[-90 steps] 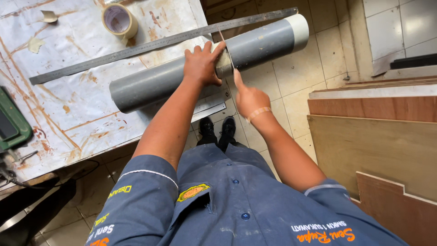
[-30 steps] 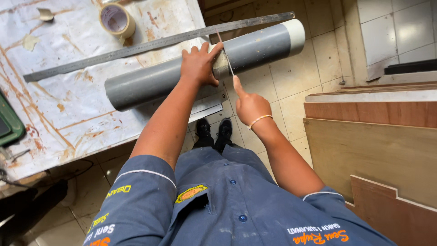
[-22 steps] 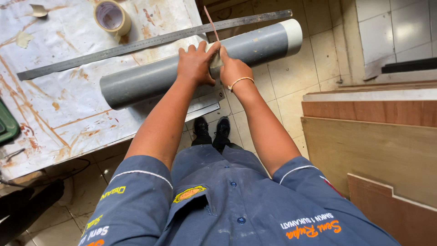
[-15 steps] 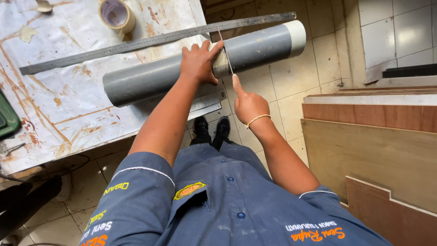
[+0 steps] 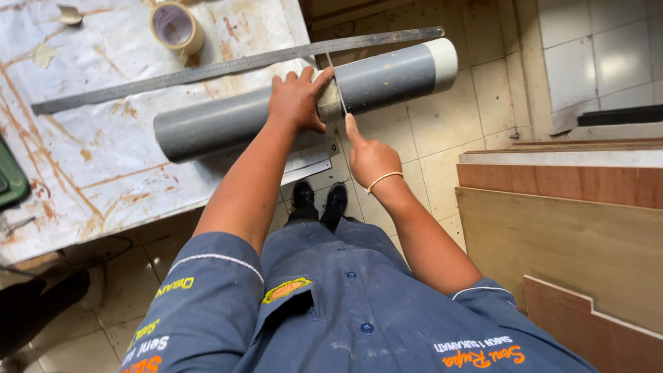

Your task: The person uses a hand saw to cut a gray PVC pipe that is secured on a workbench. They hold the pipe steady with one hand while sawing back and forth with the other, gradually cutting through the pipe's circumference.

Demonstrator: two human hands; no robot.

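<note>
A long grey plastic pipe [image 5: 397, 74] with a white end lies across the corner of the work table [image 5: 90, 173], its right half jutting out over the floor. My left hand [image 5: 297, 100] presses down on the pipe's middle, right beside a pale tape band [image 5: 327, 105] wrapped around it. My right hand [image 5: 369, 155] is drawn back below the pipe and grips a thin saw blade [image 5: 338, 93]. The blade crosses the pipe at the tape band, next to my left thumb.
A long steel ruler [image 5: 207, 69] lies behind the pipe, and a roll of tape [image 5: 176, 27] stands at the table's far side. A green object [image 5: 10, 183] sits at the left edge. Wooden panels [image 5: 566, 235] are stacked on the right, with tiled floor [image 5: 476, 131] beneath.
My right hand pushed the blade forward against the pipe, then pulled it back toward me, and it has stayed back. My left hand has stayed on the pipe.
</note>
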